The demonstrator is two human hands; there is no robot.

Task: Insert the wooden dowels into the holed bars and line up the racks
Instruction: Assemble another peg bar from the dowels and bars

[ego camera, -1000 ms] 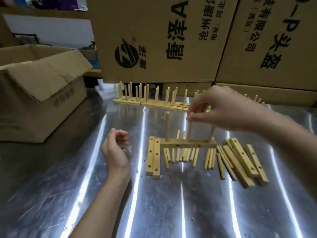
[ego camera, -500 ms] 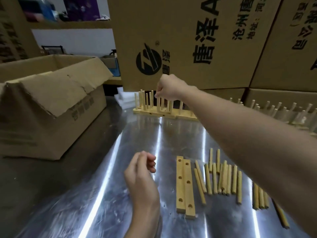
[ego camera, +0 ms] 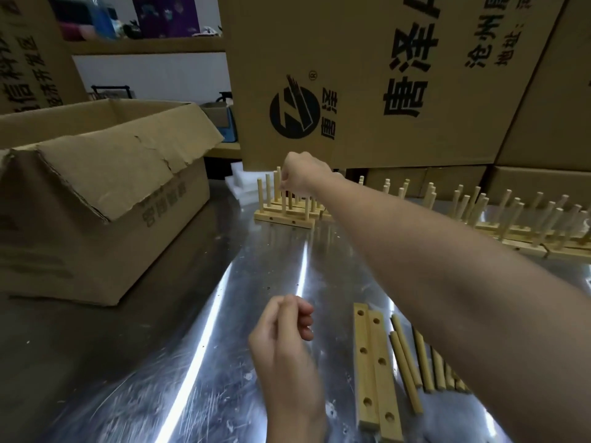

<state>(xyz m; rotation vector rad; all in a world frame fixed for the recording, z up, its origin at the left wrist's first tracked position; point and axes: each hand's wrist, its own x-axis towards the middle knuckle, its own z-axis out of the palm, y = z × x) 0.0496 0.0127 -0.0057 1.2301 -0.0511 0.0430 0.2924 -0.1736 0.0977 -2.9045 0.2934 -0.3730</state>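
My right hand (ego camera: 300, 177) reaches far across the metal table and grips the upright dowels of a dowel rack (ego camera: 283, 220), which stands at the left end of the back row. More finished racks (ego camera: 527, 228) run in a line to the right along the boxes. My left hand (ego camera: 284, 340) hovers over the table's middle with loosely curled fingers and holds nothing. Just right of it, two holed bars (ego camera: 374, 369) lie side by side. Several loose dowels (ego camera: 412, 356) lie beyond them, partly hidden under my right forearm.
An open cardboard box (ego camera: 105, 199) stands on the table's left side. Large printed cartons (ego camera: 383, 81) form a wall behind the racks. White foam pieces (ego camera: 238, 183) lie at the back beside the left-end rack.
My right hand lifted the rack from the table's middle and carried it to the left end of the back row. My left hand has stayed near the middle, holding nothing.
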